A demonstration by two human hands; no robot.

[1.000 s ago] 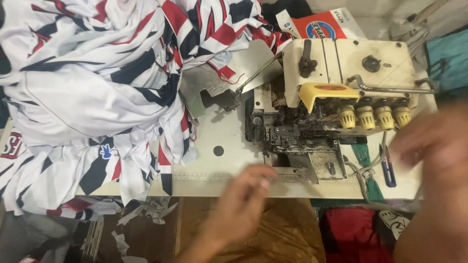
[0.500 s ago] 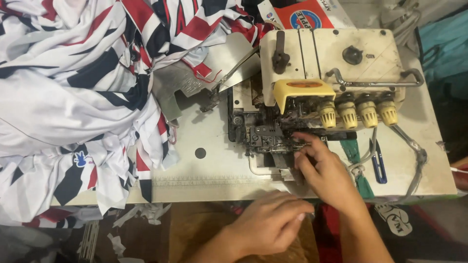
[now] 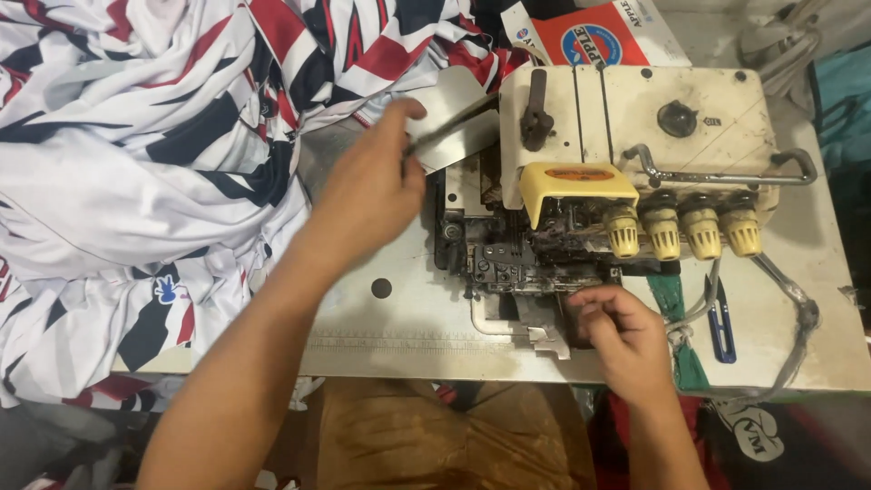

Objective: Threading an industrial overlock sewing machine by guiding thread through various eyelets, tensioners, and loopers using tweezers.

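Observation:
A cream overlock sewing machine [image 3: 635, 118] with a yellow cover and several yellow tension knobs stands on a white table [image 3: 408, 336]. My left hand [image 3: 372, 191] reaches up beside the machine and grips its swung-out grey metal cover plate [image 3: 454, 122]. My right hand [image 3: 621, 336] is at the machine's front lower edge, fingers curled near the open mechanism [image 3: 517, 268]; whether it pinches anything is hidden.
A heap of white, red and navy fabric [image 3: 136, 163] covers the table's left side. An orange and white box [image 3: 590, 36] lies behind the machine. Blue thread snips [image 3: 721, 322] and a green strip [image 3: 676, 318] lie at the right.
My left hand has risen from the table's front edge to the metal cover plate. My right hand has shifted slightly lower at the machine's front. The view moved closer.

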